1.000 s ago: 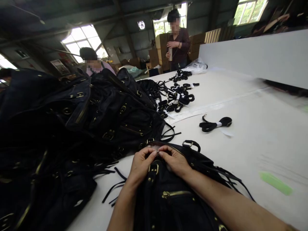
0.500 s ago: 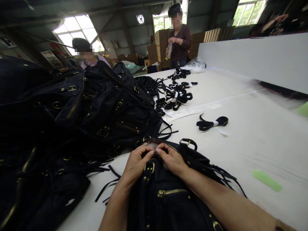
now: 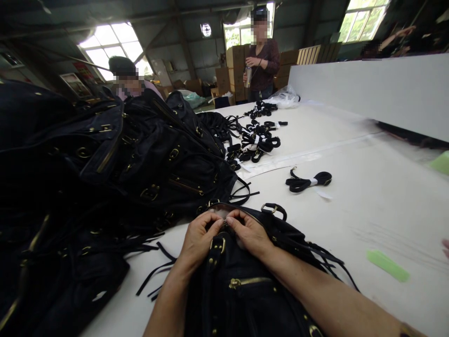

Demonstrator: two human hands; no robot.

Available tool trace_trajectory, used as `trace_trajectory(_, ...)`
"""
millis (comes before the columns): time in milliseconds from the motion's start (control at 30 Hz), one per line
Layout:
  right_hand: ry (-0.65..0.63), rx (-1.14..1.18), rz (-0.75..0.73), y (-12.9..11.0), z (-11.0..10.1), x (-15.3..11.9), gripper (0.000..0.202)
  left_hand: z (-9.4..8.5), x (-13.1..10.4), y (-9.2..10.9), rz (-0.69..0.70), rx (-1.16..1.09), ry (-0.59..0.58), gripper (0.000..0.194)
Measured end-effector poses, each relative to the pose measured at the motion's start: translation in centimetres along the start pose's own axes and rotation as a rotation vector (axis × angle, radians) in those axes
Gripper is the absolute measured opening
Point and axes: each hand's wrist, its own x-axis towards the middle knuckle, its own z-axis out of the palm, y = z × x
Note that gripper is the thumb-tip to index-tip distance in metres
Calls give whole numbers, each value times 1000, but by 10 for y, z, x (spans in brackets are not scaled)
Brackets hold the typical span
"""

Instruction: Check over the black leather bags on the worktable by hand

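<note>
**Hands stay pinched at the bag's top edge**

Since half a second ago almost nothing shifts: the left hand [image 3: 199,236] and right hand [image 3: 249,234] remain together, fingertips clamped on the top opening of the black leather bag with brass buckle and zip [image 3: 242,285], lower centre on the white worktop [image 3: 368,206]. A heap of matching black bags [image 3: 105,159] fills the left; a bundled black strap [image 3: 307,180] lies right of centre.

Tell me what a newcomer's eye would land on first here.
The big heap of black bags with brass buckles, filling the left of the white table. Next, the left hand and right hand, fingertips pinched together at the top edge of the black bag lying in front. Beyond, bundled black straps are scattered toward the far end, where a person stands.
</note>
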Motion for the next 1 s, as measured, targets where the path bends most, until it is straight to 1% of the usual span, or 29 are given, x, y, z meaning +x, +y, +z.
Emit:
trace_trajectory(167,1,-16,-7,-3,1,-1,27,1,0,2,5,2,12,23)
trace_trajectory(567,5,-66,-26,-7,1,-2,25,2,2,4,5,-2,-16,24)
trace_trajectory(1000,8,-69,-33,-5,1,-2,20,4,3,1,-5,-33,-46,24)
